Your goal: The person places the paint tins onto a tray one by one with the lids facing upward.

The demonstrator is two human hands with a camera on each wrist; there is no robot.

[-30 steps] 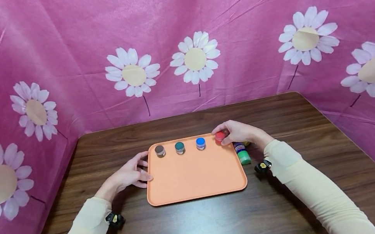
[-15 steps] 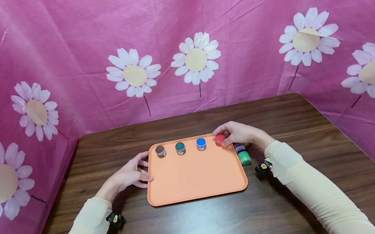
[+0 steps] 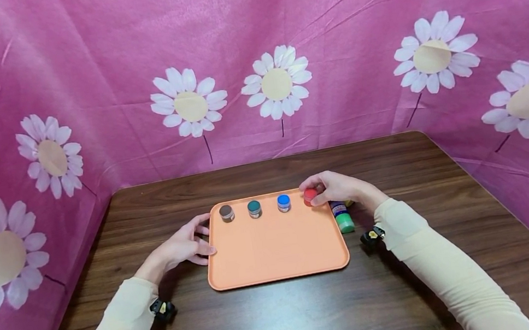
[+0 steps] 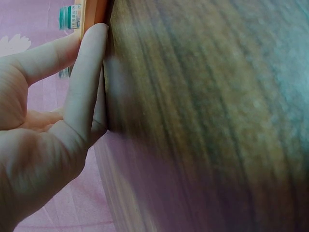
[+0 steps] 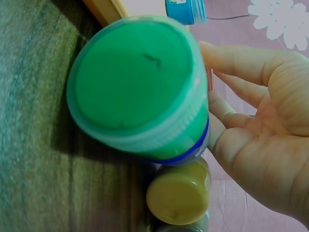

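An orange tray (image 3: 274, 246) lies on the wooden table. My left hand (image 3: 182, 245) grips its left edge, thumb over the rim and other fingers along the outer side; the left wrist view shows the fingers at the tray's edge. Along the far side of the tray stand small paint jars: a dark brown one (image 3: 226, 213), a dark green one (image 3: 254, 208) and a blue one (image 3: 283, 203). At the far right corner my right hand (image 3: 333, 185) pinches a red paint jar (image 3: 310, 197) between thumb and fingers; in the right wrist view that jar is mostly hidden.
Just right of the tray sits a green-lidded container (image 5: 133, 77) with a blue band. Beside it is a yellow-lidded jar (image 5: 177, 193), partly hidden in the head view under my right forearm. A pink flowered cloth (image 3: 227, 26) hangs around the table (image 3: 283, 317).
Both hands and all the jars stay in nearly the same places. The red jar stands slightly nearer the front than a second ago, with my right fingers still around it.
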